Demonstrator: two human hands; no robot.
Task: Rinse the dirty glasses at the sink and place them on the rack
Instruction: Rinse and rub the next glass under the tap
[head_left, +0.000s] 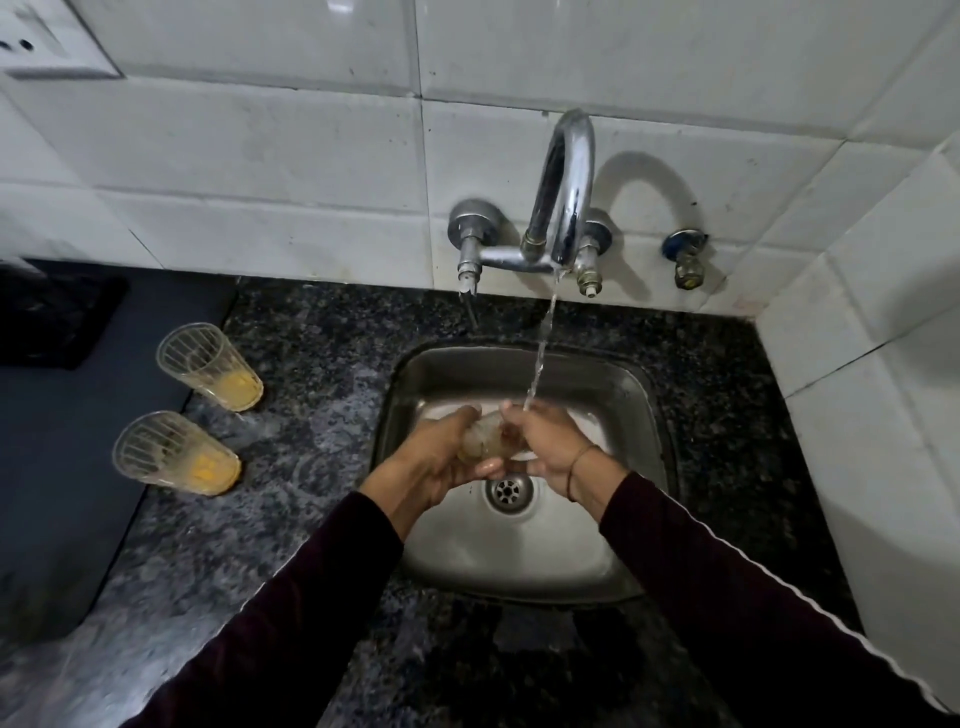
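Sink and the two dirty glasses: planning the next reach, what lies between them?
Only bare speckled counter separates sink from glasses, per the head view.

No readable text or labels

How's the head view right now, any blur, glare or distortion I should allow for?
Head view: dim overall; the glass between the left hand and right hand is smeared; the tap casts a hard shadow on the tiles; wide-angle bending at the edges.

White glossy tiled wall at 12 o'clock & 3; speckled dark granite counter centre; white switch plate at 10; dim light.
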